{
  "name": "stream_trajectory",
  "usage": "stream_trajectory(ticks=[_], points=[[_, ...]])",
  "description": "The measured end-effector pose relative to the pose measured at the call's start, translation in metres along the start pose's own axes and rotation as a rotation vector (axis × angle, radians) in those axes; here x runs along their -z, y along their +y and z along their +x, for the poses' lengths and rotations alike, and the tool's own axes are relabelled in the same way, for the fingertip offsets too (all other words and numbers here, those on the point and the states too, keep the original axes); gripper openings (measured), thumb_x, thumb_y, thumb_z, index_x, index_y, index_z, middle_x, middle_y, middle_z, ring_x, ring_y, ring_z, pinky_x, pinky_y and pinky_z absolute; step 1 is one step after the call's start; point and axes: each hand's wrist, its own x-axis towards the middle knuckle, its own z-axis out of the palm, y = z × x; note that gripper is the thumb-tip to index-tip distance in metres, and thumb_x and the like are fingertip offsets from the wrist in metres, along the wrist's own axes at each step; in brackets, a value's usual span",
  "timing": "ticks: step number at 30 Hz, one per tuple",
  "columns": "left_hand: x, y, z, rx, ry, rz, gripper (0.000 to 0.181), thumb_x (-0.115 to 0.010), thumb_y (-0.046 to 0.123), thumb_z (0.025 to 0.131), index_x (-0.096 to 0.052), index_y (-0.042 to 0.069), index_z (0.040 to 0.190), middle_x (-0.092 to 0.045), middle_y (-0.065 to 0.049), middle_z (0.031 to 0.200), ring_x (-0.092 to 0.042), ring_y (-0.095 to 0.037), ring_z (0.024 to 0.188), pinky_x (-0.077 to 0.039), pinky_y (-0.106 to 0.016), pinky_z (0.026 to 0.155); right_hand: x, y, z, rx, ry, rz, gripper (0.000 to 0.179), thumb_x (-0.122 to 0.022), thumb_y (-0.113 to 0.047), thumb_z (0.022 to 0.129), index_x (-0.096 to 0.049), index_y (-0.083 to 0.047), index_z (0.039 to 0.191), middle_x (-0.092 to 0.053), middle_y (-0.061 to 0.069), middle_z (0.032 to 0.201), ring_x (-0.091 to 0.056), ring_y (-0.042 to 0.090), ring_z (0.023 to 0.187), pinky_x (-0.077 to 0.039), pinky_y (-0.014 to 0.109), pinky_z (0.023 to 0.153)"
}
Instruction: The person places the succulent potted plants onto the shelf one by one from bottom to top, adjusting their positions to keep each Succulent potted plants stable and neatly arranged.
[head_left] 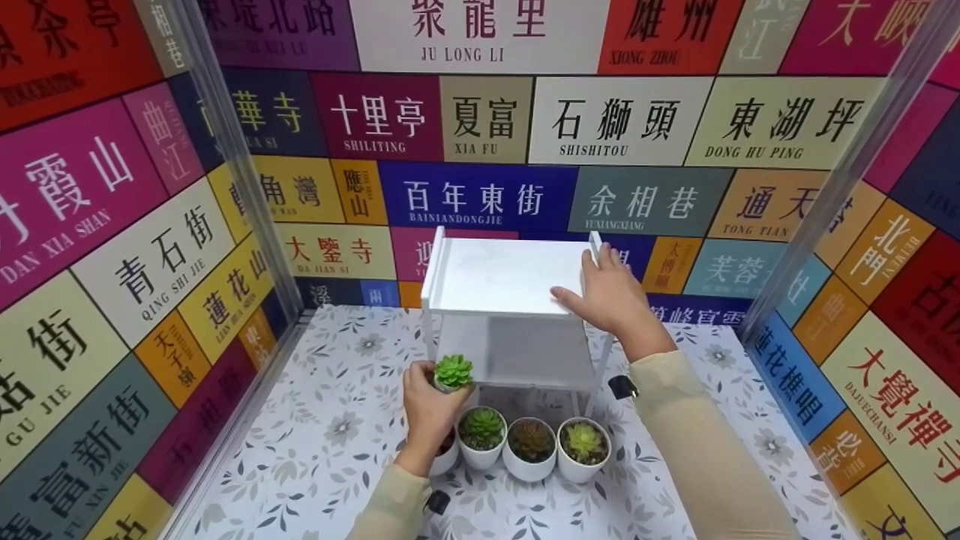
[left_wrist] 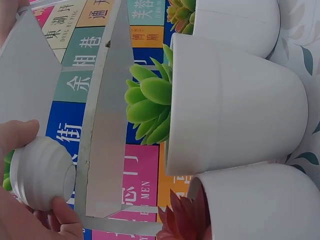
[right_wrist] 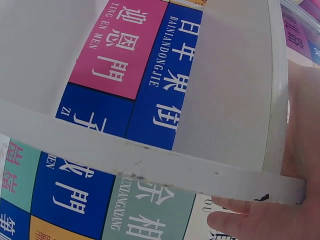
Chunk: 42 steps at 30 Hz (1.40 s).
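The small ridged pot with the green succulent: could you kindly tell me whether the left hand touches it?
Touching: the left wrist view shows the left hand gripping the small ridged pot, thumb and fingers against its surface.

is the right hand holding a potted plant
No, the right hand touches the white shelf while the left hand holds a potted succulent.

On my desk [head_left: 300, 457], four pots [head_left: 531, 459] stand before the shelf [head_left: 510, 274]; a fifth pot [left_wrist: 45, 172] is in my left hand [head_left: 432, 412], my right hand [head_left: 615, 292] at the shelf's upper right.
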Motion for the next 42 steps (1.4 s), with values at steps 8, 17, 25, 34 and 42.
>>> stream_trajectory(ticks=[8,17,25,34,42], points=[[-0.0017,0.0000,0.0006,0.010,0.021,-0.031,0.062,-0.099,0.026,0.064,-0.055,0.010,0.105,-0.054,-0.009,0.101,-0.054,-0.023,0.090,-0.047,-0.040,0.083,-0.0007,0.0002,-0.0002,-0.001,-0.004,0.008,0.111,-0.044,-0.079,0.098,-0.014,0.003,0.168,-0.003,0.032,0.175,-0.005,0.050,0.164,-0.008,0.062,0.132],[-0.0039,0.0013,-0.0004,-0.003,0.020,-0.044,0.062,-0.099,0.025,0.064,-0.052,0.009,0.101,-0.053,-0.009,0.097,-0.051,-0.021,0.087,-0.046,-0.038,0.081,0.0009,0.0029,-0.0020,-0.003,-0.001,0.015,0.111,-0.044,-0.078,0.098,-0.014,0.003,0.168,-0.003,0.032,0.175,-0.004,0.050,0.164,-0.007,0.063,0.132],[-0.0018,-0.0002,0.0014,-0.002,0.014,-0.047,0.060,-0.099,0.025,0.064,-0.052,0.010,0.098,-0.053,-0.007,0.094,-0.052,-0.020,0.086,-0.046,-0.037,0.080,0.0002,-0.0005,-0.0020,-0.005,0.009,0.031,0.109,-0.046,-0.076,0.099,-0.015,0.002,0.168,-0.002,0.031,0.175,-0.004,0.049,0.164,-0.008,0.063,0.132],[-0.0006,-0.0039,0.0049,-0.010,-0.004,-0.083,0.056,-0.098,0.025,0.066,-0.053,0.011,0.097,-0.053,-0.005,0.091,-0.050,-0.017,0.083,-0.045,-0.034,0.077,0.0015,-0.0011,-0.0021,0.000,-0.006,0.021,0.108,-0.044,-0.076,0.100,-0.013,0.003,0.168,-0.001,0.032,0.175,-0.003,0.049,0.164,-0.007,0.063,0.132],[-0.0020,-0.0048,0.0065,-0.035,0.032,-0.091,0.046,-0.093,0.018,0.071,-0.056,0.008,0.096,-0.057,-0.009,0.093,-0.057,-0.022,0.085,-0.049,-0.032,0.076,0.0018,-0.0016,-0.0010,-0.006,-0.006,0.030,0.110,-0.044,-0.077,0.099,-0.013,0.004,0.167,-0.002,0.032,0.175,-0.005,0.050,0.164,-0.007,0.063,0.132]])
